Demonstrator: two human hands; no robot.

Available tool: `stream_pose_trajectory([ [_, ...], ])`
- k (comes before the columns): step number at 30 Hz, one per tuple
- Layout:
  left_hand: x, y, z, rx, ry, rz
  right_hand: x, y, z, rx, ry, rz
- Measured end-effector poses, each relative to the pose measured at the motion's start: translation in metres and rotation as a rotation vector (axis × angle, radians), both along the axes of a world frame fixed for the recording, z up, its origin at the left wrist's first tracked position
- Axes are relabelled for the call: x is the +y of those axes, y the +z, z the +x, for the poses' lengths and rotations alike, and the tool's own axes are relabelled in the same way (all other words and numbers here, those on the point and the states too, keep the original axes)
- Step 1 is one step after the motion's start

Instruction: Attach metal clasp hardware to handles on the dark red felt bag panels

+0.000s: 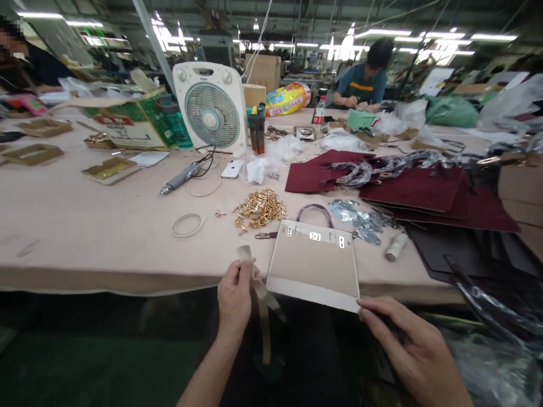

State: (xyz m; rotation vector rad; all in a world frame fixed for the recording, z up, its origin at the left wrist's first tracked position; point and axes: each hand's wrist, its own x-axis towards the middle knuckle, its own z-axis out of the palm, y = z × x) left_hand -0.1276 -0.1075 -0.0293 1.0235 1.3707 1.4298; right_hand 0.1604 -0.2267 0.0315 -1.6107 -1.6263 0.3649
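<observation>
My left hand [235, 295] is closed, pinching a crumpled strip of pale tape [245, 254] whose loose ends hang below the table edge. With thumb and fingers, my right hand [409, 342] grips the near right corner of a beige bag panel [316, 268]. The panel lies flat, its near edge jutting past the table front. A white band runs along that edge, and metal fittings with small white patches [315, 236] line the far side. Beyond it curves a dark bag handle [314, 209], and a strap end with a buckle [266, 235] sticks out to the left.
Gold-coloured fasteners [261, 209] are heaped behind the panel, near flat metal plates [356, 217]. Maroon bag pieces [424, 189] are stacked at right, by a small roll [396, 246]. An electric screwdriver [180, 179], phone [232, 169] and fan [211, 110] stand further back. A co-worker [362, 85] sits opposite.
</observation>
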Motion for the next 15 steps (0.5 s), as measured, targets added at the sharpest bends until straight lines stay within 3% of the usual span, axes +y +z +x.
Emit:
stream_pose_trajectory([
  [3,0.015,0.003,-0.026,-0.198,0.261,0.097,-0.007,-0.010,-0.002,0.049,-0.030,-0.053],
  [7,0.028,0.035,-0.061,-0.336,0.391,0.295,-0.013,-0.014,-0.005,0.098,-0.024,-0.088],
  [12,0.034,0.091,-0.088,-0.252,0.388,0.519,-0.013,-0.016,-0.006,0.151,-0.039,-0.090],
  [15,0.031,0.116,-0.082,-0.119,0.216,0.531,-0.008,-0.016,-0.009,0.202,-0.040,-0.092],
])
